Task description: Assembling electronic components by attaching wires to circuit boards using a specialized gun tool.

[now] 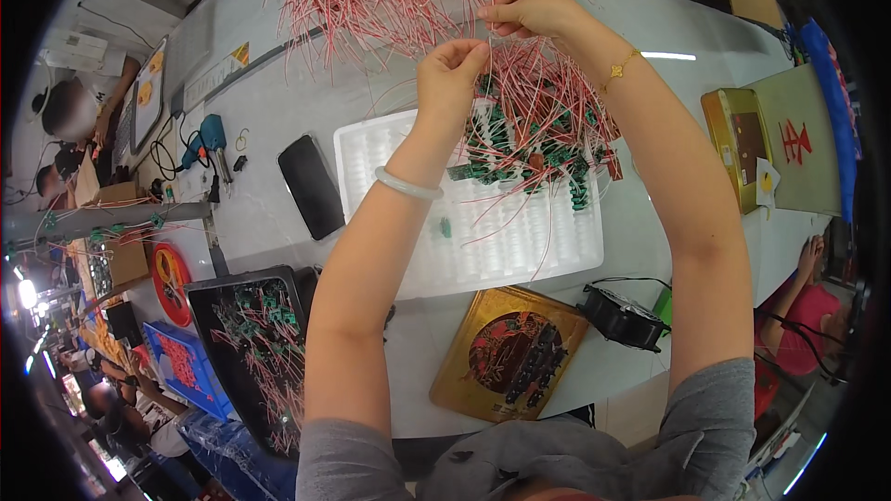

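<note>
My left hand (pixel 450 76) is raised above the far edge of a white ribbed foam tray (pixel 371 255), thumb and forefinger pinched on a thin wire. A little farther and to the right, my right hand (pixel 531 11) also pinches a thin wire; its exact ends are lost among the other strands. Beneath the hands, several small green circuit boards (pixel 501 134) with long red and white wires (pixel 548 83) lie heaped on the tray. A large tangle of the same wires (pixel 371 14) spreads along the far side of the table.
Left of the tray lies a black phone (pixel 311 187), with a teal-handled tool (pixel 213 134) beyond it. A black bin (pixel 269 362) of wired boards stands near left. Close to me are a gold tin lid (pixel 510 353) and a black fan (pixel 626 315). A gold tin (pixel 733 144) sits at right.
</note>
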`<act>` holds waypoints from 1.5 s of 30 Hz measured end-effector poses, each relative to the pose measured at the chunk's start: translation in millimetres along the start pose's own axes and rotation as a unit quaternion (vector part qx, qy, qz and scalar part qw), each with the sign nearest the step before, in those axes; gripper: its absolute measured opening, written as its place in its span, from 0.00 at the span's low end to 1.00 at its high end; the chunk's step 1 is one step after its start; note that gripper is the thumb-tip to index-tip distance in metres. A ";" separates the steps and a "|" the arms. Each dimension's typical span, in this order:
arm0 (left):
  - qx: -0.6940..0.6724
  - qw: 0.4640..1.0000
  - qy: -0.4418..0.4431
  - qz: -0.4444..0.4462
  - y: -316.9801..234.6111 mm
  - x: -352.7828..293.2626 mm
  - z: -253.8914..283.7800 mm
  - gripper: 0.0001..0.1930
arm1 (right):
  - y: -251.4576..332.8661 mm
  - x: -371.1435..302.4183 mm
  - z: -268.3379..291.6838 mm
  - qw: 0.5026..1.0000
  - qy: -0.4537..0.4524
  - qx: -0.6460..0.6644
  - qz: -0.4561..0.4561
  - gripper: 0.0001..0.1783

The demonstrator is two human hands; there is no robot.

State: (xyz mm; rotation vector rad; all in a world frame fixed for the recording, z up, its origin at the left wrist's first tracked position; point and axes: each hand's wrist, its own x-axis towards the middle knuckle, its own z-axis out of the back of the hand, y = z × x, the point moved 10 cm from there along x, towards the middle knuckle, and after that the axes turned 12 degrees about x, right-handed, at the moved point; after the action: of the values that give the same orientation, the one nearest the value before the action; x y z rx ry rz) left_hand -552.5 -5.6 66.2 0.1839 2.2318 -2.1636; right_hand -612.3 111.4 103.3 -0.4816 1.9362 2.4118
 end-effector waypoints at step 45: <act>-0.159 0.986 0.038 0.033 6.2 14.3 3.5 0.06 | 7.4 3.8 -21.8 0.978 0.184 -0.094 0.023 0.09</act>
State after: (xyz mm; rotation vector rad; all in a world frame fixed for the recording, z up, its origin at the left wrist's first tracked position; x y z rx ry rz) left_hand -566.2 -8.0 58.5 0.3297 2.5322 -1.7646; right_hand -612.4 88.2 105.4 -0.9637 1.8562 2.7097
